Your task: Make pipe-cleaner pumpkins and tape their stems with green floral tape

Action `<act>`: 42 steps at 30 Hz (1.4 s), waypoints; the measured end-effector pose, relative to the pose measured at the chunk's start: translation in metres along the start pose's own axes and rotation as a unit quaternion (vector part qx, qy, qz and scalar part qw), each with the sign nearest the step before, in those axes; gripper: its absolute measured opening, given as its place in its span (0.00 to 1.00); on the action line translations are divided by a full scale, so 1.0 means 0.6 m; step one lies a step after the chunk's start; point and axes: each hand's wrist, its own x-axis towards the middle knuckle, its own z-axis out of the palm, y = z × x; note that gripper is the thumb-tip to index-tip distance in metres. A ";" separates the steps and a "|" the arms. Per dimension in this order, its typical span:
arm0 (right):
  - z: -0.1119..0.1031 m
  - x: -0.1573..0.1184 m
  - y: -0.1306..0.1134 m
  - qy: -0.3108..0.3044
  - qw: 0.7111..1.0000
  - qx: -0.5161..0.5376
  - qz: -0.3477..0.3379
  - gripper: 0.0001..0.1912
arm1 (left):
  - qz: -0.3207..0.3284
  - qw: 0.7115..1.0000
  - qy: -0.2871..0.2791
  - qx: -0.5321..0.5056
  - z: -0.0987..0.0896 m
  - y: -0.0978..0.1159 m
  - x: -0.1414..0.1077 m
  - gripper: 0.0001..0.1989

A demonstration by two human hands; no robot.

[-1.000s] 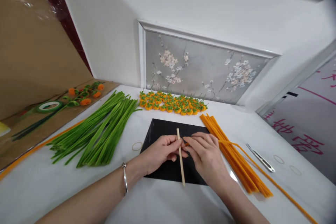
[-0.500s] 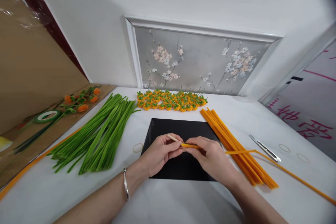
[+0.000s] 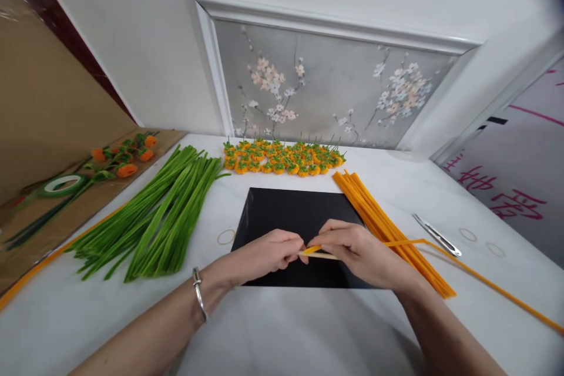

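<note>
Over the black board (image 3: pixel 291 205), my left hand (image 3: pixel 269 252) is closed, pinching one end of a thin pale wooden stick (image 3: pixel 325 255). My right hand (image 3: pixel 356 249) is closed on an orange pipe cleaner (image 3: pixel 312 249), which lies along the stick between both hands. The stick's right part runs under the right fingers. From behind the right hand, the pipe cleaner trails off across the table to the right. Just beyond it lies a bundle of orange pipe cleaners (image 3: pixel 370 211). The exact grip inside the fingertips is hidden.
Green pipe cleaners (image 3: pixel 171 217) are piled at the left. Several small orange-and-green pompom-like pieces (image 3: pixel 282 158) line the back. Thread snips (image 3: pixel 436 235) and thin rubber bands (image 3: pixel 467 235) lie right. Green tape (image 3: pixel 64 185) and orange flowers (image 3: pixel 127 170) rest on cardboard at far left.
The stick's exposed length has gone from sticking out above my left hand to lying between the hands, toward the right. My left hand has turned over, knuckles up. The view has shifted slightly.
</note>
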 end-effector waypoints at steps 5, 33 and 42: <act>0.000 0.001 0.015 -0.021 0.997 0.073 0.027 0.09 | 0.021 0.997 -0.009 0.073 0.001 -0.005 0.002 0.18; 0.030 0.015 0.033 0.020 0.990 0.133 0.031 0.10 | 0.123 0.980 0.094 0.122 0.015 0.002 -0.002 0.11; 0.052 0.010 0.001 0.017 0.994 -0.106 0.003 0.08 | 0.189 0.931 0.240 0.201 0.012 -0.011 0.004 0.05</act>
